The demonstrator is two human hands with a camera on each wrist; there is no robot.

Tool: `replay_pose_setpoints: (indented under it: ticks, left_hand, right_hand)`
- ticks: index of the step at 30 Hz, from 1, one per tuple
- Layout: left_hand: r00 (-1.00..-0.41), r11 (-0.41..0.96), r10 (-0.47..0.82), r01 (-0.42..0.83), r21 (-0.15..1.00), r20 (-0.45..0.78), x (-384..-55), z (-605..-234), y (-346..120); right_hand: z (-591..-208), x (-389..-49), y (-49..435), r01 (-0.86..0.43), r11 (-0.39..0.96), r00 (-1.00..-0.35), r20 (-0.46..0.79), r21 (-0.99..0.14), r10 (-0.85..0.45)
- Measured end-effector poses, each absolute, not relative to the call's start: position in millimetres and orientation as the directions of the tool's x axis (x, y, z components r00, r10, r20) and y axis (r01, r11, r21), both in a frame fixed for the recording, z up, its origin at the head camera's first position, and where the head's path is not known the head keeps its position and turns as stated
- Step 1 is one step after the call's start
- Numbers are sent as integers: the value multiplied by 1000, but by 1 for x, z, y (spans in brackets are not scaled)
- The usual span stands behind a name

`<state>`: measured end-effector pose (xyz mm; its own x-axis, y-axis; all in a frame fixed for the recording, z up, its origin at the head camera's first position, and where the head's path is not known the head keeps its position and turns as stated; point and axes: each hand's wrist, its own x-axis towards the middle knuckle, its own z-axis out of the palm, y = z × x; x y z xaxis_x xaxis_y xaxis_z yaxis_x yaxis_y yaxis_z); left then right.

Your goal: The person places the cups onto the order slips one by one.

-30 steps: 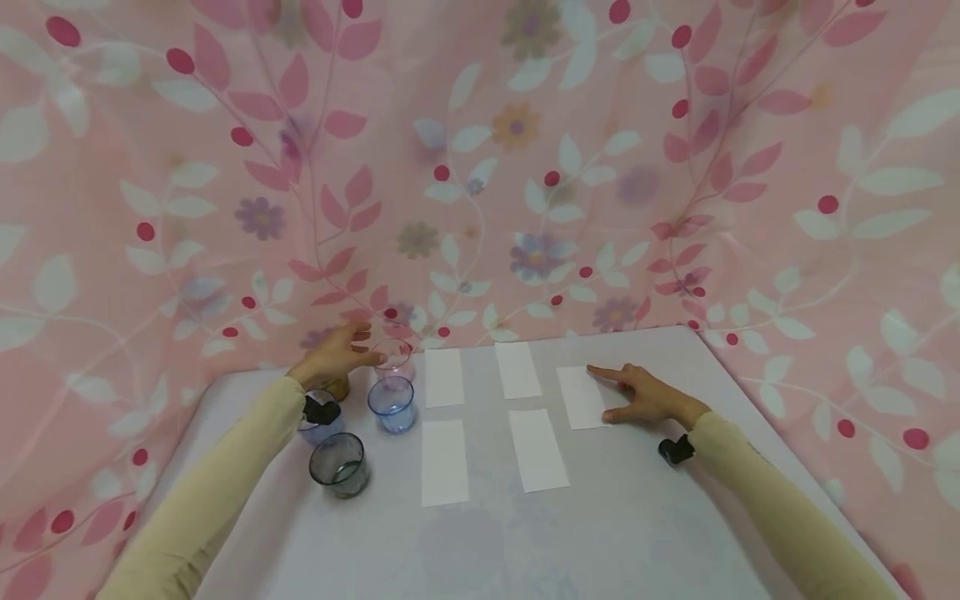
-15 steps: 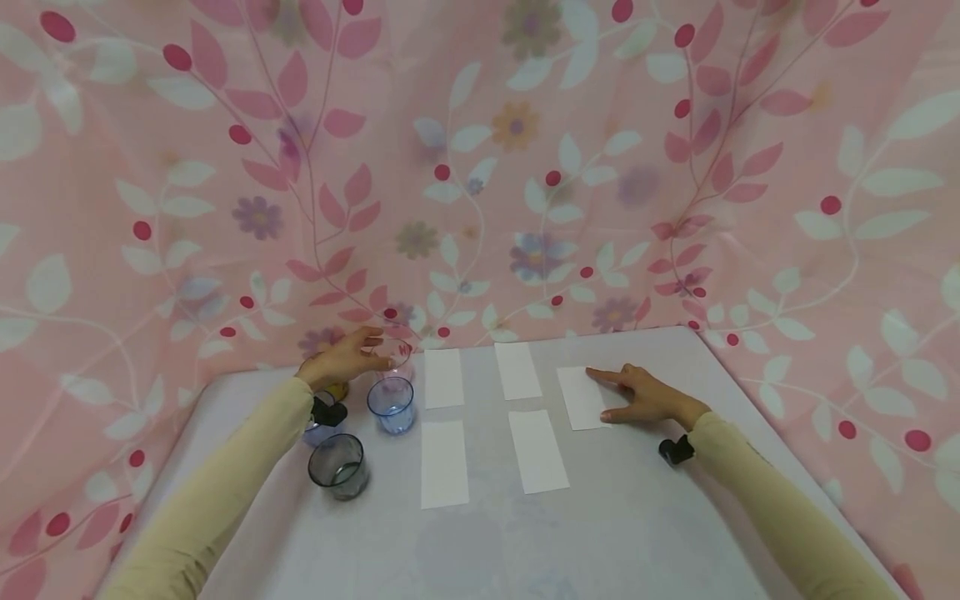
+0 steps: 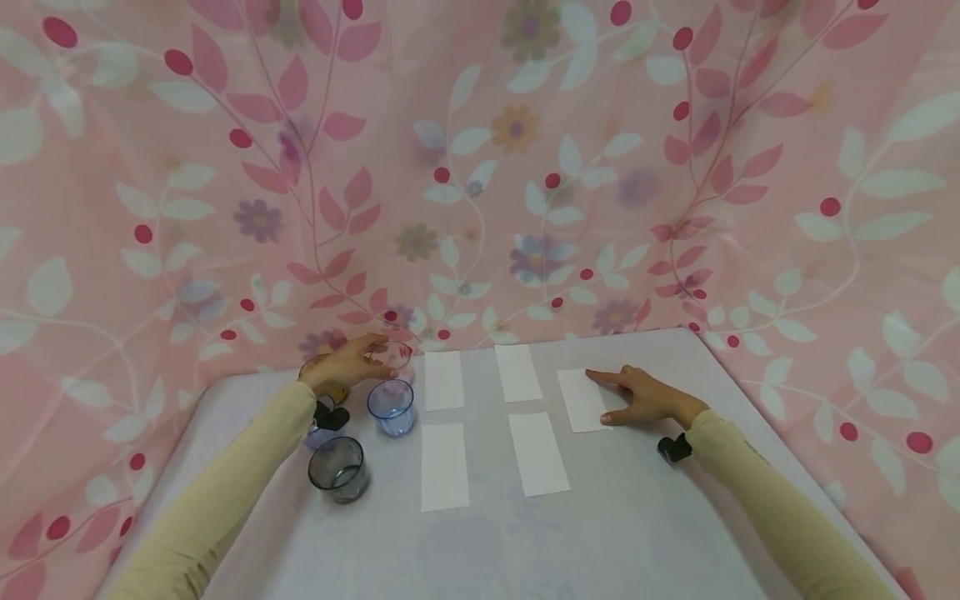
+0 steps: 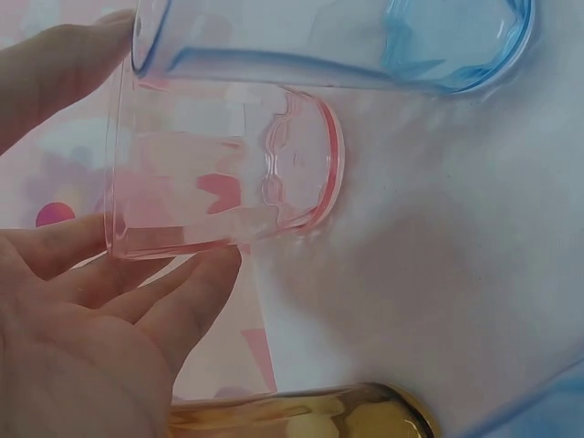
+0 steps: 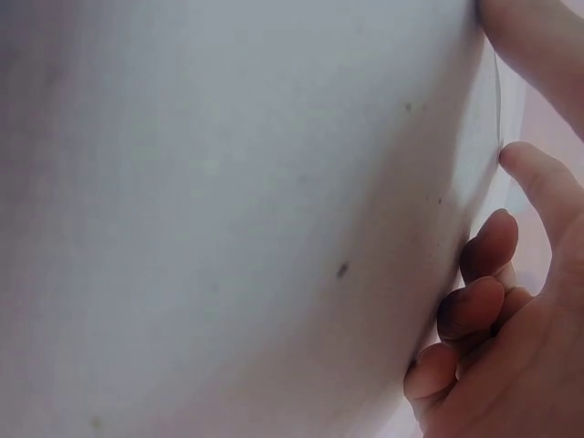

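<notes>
My left hand [image 3: 378, 357] grips a clear pink cup [image 3: 395, 360] near its rim at the back left of the table. In the left wrist view the thumb [image 4: 64, 68] and fingers [image 4: 173, 297] lie on opposite sides of the pink cup [image 4: 219, 182]. A blue cup [image 3: 391, 407] stands just in front of it, and an amber cup [image 3: 318, 368] is partly hidden behind my wrist. My right hand [image 3: 611, 398] rests on a white paper card [image 3: 579, 404], index finger stretched out flat on it, the other fingers [image 5: 474, 306] loosely curled and holding nothing.
A grey cup [image 3: 338, 468] stands nearer to me, and a bluish cup [image 3: 318, 433] sits under my left wrist. Several more white cards [image 3: 444, 465] lie in two rows on the white table [image 3: 525, 550]. A pink floral curtain [image 3: 480, 167] closes off the back and sides.
My left hand's fingers have come down from above the pink cup and closed around its rim. The right hand has stayed on its card.
</notes>
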<state>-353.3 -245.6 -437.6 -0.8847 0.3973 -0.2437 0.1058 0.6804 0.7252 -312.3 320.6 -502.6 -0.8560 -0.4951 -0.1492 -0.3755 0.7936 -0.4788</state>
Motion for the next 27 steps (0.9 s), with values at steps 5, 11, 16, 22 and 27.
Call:
replay_pose_setpoints:
  ticks: [5, 11, 16, 22, 27]
  left_hand:
    - [-889, 670, 394, 103, 735, -235, -354, -441, -247]
    - [-886, 638, 413, 119, 760, -208, -355, -445, -247]
    - [-889, 643, 404, 107, 758, -217, -355, -445, -246]
    - [-893, 628, 396, 94, 773, -213, -355, -446, -246]
    - [-897, 641, 385, 92, 762, -215, -355, -446, -246]
  right_hand:
    - [-505, -315, 321, -379, 789, -853, -150, -483, -501]
    - [-507, -317, 323, -373, 790, -852, -158, -486, -500]
    - [-506, -318, 323, -364, 794, -853, -168, -487, -494]
    - [-506, -319, 323, -352, 800, -855, -181, -485, -486]
    - [-505, -319, 322, -353, 798, -851, -187, -488, -491]
